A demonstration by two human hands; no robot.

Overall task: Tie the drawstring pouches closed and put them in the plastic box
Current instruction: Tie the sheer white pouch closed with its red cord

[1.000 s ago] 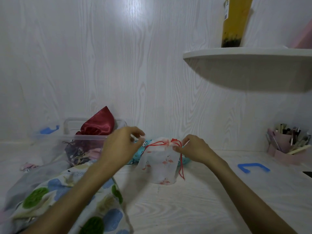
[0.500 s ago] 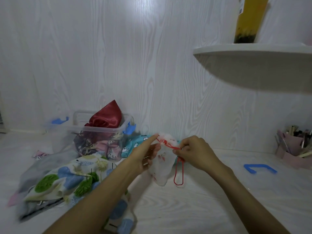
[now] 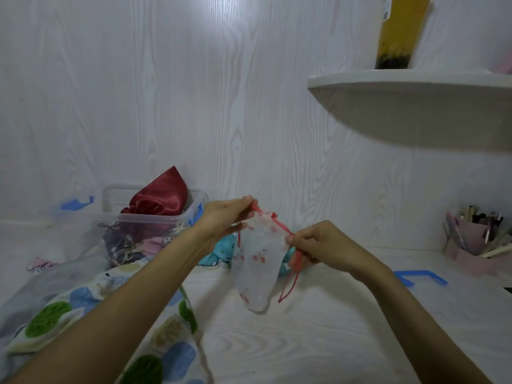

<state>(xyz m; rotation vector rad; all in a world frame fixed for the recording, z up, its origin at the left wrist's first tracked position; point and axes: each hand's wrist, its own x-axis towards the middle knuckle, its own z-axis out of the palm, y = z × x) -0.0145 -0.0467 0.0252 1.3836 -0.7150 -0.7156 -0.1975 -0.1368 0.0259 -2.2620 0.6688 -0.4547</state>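
White wood-grain panelling backs a pale desk [image 3: 318, 342] where you hold a sheer white pouch [image 3: 259, 261] with small red prints up off the surface, its body hanging free. Your left hand [image 3: 224, 218] pinches the gathered mouth and the near end of the red drawstring [image 3: 282, 227]; your right hand [image 3: 318, 245] is curled round the cord's other end, with a loop dangling below it. Behind your left hand sits the clear plastic box [image 3: 155, 217], already holding several pouches, a dark red satin one [image 3: 160, 196] poking above its rim. More fabric pouches lie on the desk near your left forearm. Because the cord is thin and slippery-looking, the mouth could reopen if either pinch loosens before a knot is set, and the dangling loop may snag. Compared with half a second ago, the pouch sits higher and your left hand has risen to its top.
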